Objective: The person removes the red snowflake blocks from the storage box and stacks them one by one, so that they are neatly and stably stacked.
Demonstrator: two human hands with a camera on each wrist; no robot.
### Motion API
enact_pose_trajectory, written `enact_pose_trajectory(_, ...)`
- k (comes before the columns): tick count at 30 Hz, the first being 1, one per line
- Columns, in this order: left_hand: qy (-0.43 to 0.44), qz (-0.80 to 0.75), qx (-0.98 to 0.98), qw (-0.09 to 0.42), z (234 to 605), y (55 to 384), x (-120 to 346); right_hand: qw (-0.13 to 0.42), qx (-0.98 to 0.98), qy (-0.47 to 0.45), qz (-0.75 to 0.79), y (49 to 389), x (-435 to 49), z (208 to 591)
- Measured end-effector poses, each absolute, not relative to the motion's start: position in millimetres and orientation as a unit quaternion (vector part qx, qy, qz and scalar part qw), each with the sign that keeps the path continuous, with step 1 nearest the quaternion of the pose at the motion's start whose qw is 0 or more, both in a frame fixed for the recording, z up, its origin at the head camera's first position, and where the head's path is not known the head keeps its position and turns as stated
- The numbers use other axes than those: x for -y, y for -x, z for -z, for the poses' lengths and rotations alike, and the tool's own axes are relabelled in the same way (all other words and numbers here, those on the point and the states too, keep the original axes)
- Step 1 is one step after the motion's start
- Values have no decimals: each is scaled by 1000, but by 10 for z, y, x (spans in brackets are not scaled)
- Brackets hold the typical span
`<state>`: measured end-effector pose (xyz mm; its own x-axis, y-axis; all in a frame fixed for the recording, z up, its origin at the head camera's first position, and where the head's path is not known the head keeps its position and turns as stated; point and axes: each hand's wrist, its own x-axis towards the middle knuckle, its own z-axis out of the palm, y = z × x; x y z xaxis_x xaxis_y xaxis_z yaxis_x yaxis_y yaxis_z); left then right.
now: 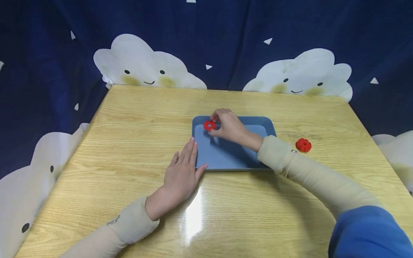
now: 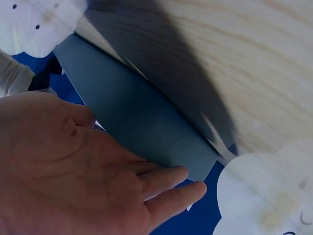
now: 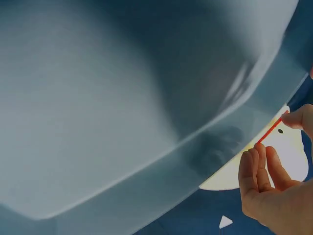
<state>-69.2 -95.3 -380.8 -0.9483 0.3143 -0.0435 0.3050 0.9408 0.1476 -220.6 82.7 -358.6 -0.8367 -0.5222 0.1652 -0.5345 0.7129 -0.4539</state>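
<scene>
Over the far left corner of a shallow blue-grey tray (image 1: pixel 222 163), my right hand (image 1: pixel 228 125) pinches a red flower-shaped disc (image 1: pixel 209 125) with a hole in its middle. The right wrist view shows that disc (image 3: pixel 272 128) edge-on as a thin red line between thumb and fingertips, held above the tray floor (image 3: pixel 88 107). My left hand (image 1: pixel 182 173) lies with straight fingers along the tray's left side, thumb by the near left corner. In the left wrist view its palm (image 2: pixel 93 161) is beside the tray's outer wall (image 2: pixel 137 112).
A stack of red flower-shaped discs (image 1: pixel 303 145) lies on the wooden table (image 1: pixel 135 136) to the right of the tray, close to the right sleeve (image 1: pixel 309 179). Behind the table hangs a dark blue curtain (image 1: pixel 219 39) with white clouds.
</scene>
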Motion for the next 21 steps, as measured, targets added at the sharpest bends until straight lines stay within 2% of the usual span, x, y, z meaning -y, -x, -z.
enact_pose_trajectory(7,-158,-70,-984,33,3806,688,958,16,928,-274,-253,2130,-1025,3472)
enact_pose_trajectory(21,-161,-82,-983,22,3823,686,948,57,925,-259,-274,1947,-1581,3406)
